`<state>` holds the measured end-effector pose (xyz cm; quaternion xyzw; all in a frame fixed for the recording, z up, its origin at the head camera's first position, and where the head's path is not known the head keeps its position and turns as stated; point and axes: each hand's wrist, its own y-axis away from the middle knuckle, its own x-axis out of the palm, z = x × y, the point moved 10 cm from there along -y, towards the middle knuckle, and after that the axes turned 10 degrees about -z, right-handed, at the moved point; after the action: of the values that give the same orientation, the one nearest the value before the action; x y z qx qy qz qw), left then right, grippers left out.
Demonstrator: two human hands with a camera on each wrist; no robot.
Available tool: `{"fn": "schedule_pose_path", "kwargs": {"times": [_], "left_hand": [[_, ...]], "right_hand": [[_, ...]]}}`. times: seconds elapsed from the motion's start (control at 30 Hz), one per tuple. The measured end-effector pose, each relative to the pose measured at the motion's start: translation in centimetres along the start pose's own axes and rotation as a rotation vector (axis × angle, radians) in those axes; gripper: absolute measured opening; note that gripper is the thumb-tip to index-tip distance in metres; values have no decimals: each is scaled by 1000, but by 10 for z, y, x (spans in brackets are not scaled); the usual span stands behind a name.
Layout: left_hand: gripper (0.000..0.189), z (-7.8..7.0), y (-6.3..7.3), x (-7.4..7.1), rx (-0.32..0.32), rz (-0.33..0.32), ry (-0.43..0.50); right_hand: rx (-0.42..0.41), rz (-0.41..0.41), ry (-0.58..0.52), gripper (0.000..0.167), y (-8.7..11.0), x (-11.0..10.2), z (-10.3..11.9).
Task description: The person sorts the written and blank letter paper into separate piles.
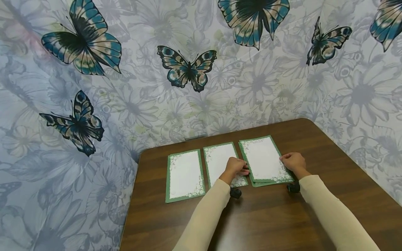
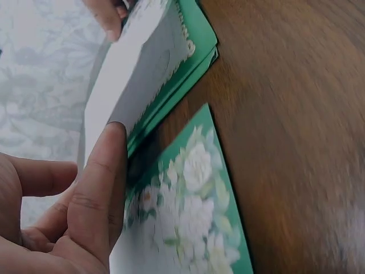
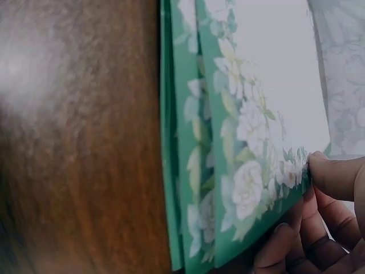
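Note:
A stack of white sheets with green, flower-printed borders (image 1: 263, 158) lies at the right of a row. My right hand (image 1: 294, 163) pinches the top sheet by its right edge, thumb (image 3: 339, 176) on its face and fingers curled beneath. At the stack's left side is my left hand (image 1: 235, 169). In the left wrist view, one of its extended fingers (image 2: 97, 177) touches the top sheet's edge, and that sheet (image 2: 151, 71) bows up from those below. Under the left hand lies the middle bordered sheet (image 1: 218, 157), partly hidden.
Another bordered sheet (image 1: 185, 174) lies at the left of the row. All rest on a brown wooden table (image 1: 267, 223), against a wall covering printed with butterflies and flowers (image 1: 188, 111). Small black devices (image 1: 235, 192) sit at both wrists.

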<state>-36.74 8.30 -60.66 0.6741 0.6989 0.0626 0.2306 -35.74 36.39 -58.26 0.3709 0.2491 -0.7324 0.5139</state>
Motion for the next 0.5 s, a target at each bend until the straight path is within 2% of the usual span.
{"fn": "schedule_pose_path", "kwargs": {"times": [0.17, 0.27, 0.37, 0.5], "left_hand": [[21, 5, -5, -12, 0, 24, 83], [24, 5, -5, -24, 8, 44, 149], [29, 5, -1, -44, 34, 51, 162], [34, 8, 0, -81, 67, 36, 144]], "right_hand": [[14, 4, 12, 37, 0, 2, 0], [41, 18, 16, 37, 2, 3, -1], [55, 28, 22, 38, 3, 5, 0], [61, -8, -6, 47, 3, 5, 7]]}}
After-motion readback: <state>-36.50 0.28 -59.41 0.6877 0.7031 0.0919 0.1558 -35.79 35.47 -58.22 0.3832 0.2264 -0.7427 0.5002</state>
